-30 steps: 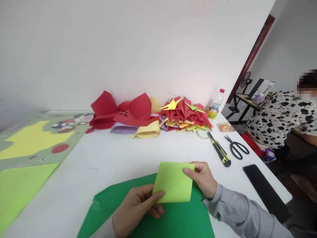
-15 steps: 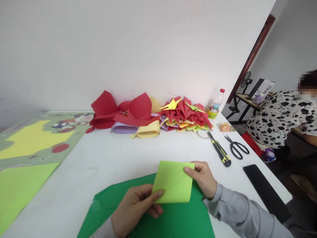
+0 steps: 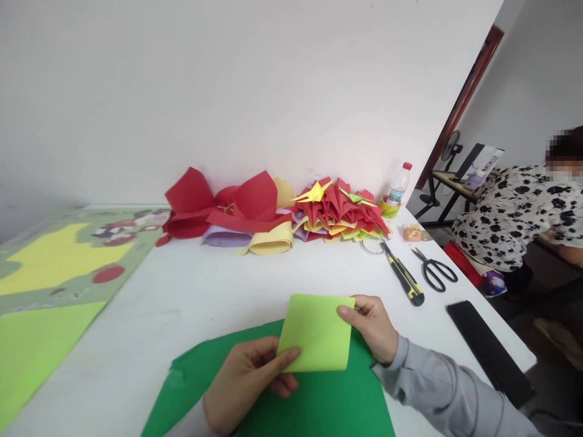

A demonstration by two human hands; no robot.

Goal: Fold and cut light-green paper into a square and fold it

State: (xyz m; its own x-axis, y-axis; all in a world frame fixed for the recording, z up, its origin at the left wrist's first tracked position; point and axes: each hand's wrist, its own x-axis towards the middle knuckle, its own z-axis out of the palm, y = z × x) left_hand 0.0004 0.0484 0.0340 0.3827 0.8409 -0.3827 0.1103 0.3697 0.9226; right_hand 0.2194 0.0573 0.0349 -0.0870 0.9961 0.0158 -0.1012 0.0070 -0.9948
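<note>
A lime-green square of paper [image 3: 317, 334] is held up between my two hands, over a large green sheet [image 3: 204, 370] on the white table. My left hand [image 3: 252, 376] pinches its lower left corner, the thumb lying on the face of the paper. At the upper right corner, my right hand [image 3: 371, 328] grips the square between thumb and fingers. The fingers behind the paper are partly hidden.
Red folded paper shapes [image 3: 255, 197] and a pile of folded paper stars [image 3: 341, 209] stand along the wall. On the right lie a utility knife [image 3: 403, 276], scissors [image 3: 435, 269] and a black strip [image 3: 489, 352]. A bottle [image 3: 397, 191] stands behind; a person [image 3: 501, 212] sits beyond.
The view has shifted very slightly. Both hands keep the same hold on the lime-green square, which has barely moved.
</note>
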